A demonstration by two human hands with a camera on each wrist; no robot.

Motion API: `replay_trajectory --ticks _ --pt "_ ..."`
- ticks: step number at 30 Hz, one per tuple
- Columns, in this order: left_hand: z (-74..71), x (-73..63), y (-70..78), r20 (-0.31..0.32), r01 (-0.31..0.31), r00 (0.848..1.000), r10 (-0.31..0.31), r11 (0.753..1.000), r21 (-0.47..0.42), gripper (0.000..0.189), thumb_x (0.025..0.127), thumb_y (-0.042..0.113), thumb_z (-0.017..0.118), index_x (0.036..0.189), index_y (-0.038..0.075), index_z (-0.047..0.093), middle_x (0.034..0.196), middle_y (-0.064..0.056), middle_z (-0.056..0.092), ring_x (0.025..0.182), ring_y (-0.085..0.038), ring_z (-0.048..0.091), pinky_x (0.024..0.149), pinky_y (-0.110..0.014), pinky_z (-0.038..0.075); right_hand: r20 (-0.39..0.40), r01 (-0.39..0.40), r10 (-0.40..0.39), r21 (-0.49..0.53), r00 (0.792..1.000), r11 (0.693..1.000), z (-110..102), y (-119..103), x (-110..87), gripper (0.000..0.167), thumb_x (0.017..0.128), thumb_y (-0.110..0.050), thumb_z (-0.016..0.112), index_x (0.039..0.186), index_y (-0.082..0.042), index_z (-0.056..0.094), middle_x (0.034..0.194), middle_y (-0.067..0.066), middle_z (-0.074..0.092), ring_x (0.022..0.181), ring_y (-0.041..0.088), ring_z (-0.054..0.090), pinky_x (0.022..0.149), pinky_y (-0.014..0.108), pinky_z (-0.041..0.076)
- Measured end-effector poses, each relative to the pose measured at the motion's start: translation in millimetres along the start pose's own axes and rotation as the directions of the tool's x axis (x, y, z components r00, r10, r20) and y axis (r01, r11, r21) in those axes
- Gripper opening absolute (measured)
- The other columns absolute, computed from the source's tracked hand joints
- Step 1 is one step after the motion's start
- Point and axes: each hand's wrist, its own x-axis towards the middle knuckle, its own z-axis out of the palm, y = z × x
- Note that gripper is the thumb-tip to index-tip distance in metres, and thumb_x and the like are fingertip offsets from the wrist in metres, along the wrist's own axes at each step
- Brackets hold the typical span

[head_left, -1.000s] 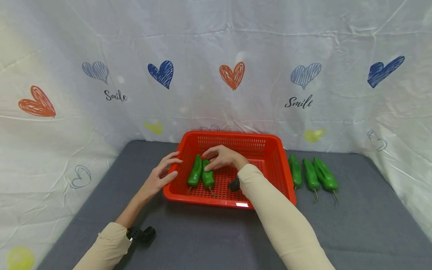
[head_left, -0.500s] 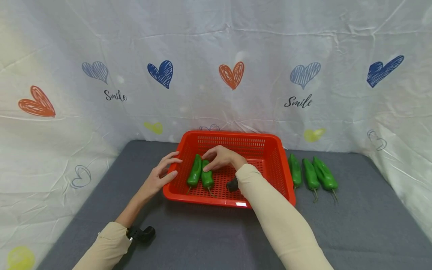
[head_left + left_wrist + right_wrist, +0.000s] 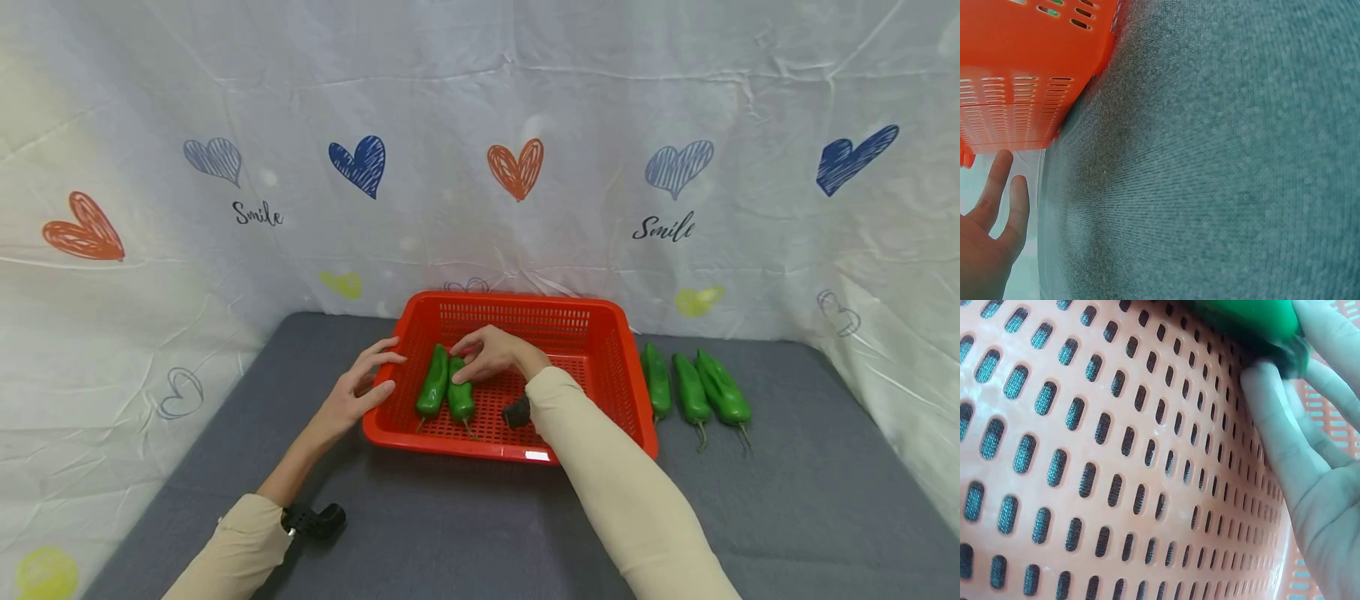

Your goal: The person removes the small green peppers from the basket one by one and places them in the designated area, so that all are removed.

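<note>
In the head view, a red plastic basket (image 3: 525,451) with slotted walls stands on the grey cloth. Two long green peppers lie side by side in its left part, stems toward me. My right hand (image 3: 495,352) reaches in from above and pinches the right-hand green pepper (image 3: 462,403) near its far end, between thumb and fingers. The other green pepper (image 3: 432,385) lies just left of it. In the right wrist view, the fingers (image 3: 1272,406) hold the pepper close over the slotted floor. My left hand (image 3: 360,387) is at the basket's left rim, fingers spread and relaxed.
Three more green peppers lie on the table (image 3: 450,525) right of the basket, among them a middle pepper (image 3: 692,390) and a rightmost pepper (image 3: 723,390). A white curtain (image 3: 442,225) with printed hearts hangs behind the table.
The pepper in my right hand has shifted very slightly left, its stem end with it. The left hand, the basket and the other peppers have stayed put.
</note>
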Motion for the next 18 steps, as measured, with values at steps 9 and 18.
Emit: replay_trajectory --ticks 9,18 --pt "-0.5 -0.4 0.9 -0.008 0.009 1.0 -0.008 1.0 0.021 0.038 0.1 -0.001 0.056 0.138 0.0 0.054 0.161 -0.012 0.028 0.128 -0.031 0.047 0.093 -0.03 0.048 0.074 -0.064 0.048 0.229 0.996 0.971 2.5 2.0 -1.4 0.054 0.085 -0.003 0.082 0.135 0.001 0.062 0.116 0.016 0.069 0.103 0.028 0.068 0.079 0.041 0.058" --pt "1.0 -0.5 2.1 -0.012 0.023 1.0 -0.022 0.999 0.029 0.038 0.1 0.001 0.056 0.138 0.001 0.054 0.161 -0.013 0.028 0.126 -0.033 0.049 0.093 -0.03 0.049 0.084 -0.079 0.053 0.352 0.995 0.933 1.7 3.8 -9.8 0.047 0.09 0.003 0.075 0.135 0.005 0.06 0.118 0.019 0.067 0.095 0.026 0.07 0.08 0.043 0.058"
